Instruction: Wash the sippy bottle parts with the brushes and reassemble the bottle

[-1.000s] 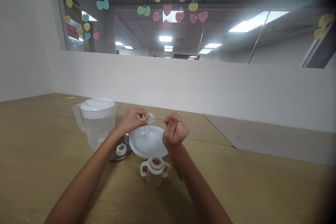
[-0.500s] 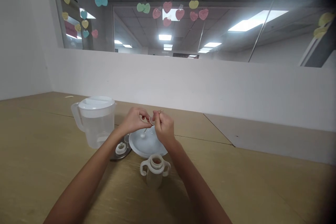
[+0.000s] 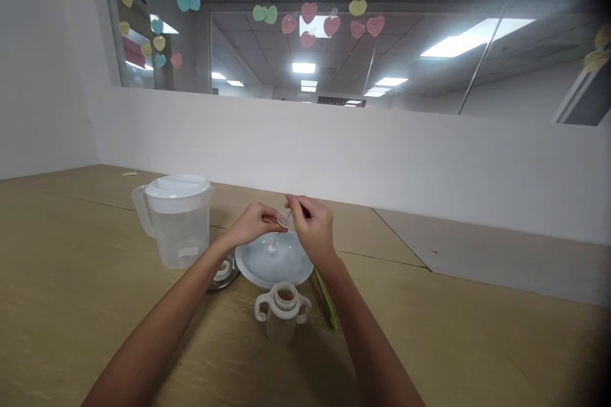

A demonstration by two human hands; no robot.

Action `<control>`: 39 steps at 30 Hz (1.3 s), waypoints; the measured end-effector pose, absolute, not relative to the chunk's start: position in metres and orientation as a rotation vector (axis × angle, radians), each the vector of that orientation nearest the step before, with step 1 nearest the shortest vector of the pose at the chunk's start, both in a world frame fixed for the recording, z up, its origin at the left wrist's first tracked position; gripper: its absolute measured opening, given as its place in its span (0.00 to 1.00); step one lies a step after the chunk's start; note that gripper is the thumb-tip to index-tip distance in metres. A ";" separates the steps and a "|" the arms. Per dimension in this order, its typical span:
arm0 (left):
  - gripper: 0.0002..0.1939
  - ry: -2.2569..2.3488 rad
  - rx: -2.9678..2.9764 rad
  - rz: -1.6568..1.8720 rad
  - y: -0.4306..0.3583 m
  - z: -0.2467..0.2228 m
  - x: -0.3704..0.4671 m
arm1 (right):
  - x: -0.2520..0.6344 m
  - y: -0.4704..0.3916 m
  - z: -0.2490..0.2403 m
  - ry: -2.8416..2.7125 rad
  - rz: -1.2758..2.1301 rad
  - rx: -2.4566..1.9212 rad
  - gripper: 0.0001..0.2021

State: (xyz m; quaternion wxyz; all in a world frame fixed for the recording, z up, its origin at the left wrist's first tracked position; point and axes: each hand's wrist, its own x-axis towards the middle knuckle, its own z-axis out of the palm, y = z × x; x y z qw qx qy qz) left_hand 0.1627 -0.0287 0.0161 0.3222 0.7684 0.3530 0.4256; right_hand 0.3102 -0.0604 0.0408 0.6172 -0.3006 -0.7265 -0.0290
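Over a white bowl, my left hand pinches the rim of a small clear straw piece. A thin tube hangs from it, ending in a white ball above the bowl. My right hand is closed on a thin stick, whose lower end is at the opening of the straw piece; how deep it goes I cannot tell. In front of the bowl stands an open baby bottle with two white handles.
To the left stands a lidded clear pitcher. Partly behind my left forearm, a metal tray carries a white bottle collar. A long green item lies right of the bowl, near my right forearm. A wall rises behind the table.
My right hand has moved right and turned, showing the thin stick at the straw piece. The green item has come into sight beside the bowl. The view has shifted slightly.
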 end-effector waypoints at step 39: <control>0.10 1.112 2.321 0.732 -0.022 0.019 0.132 | 0.349 -0.113 0.090 -1.149 -0.009 -0.715 0.15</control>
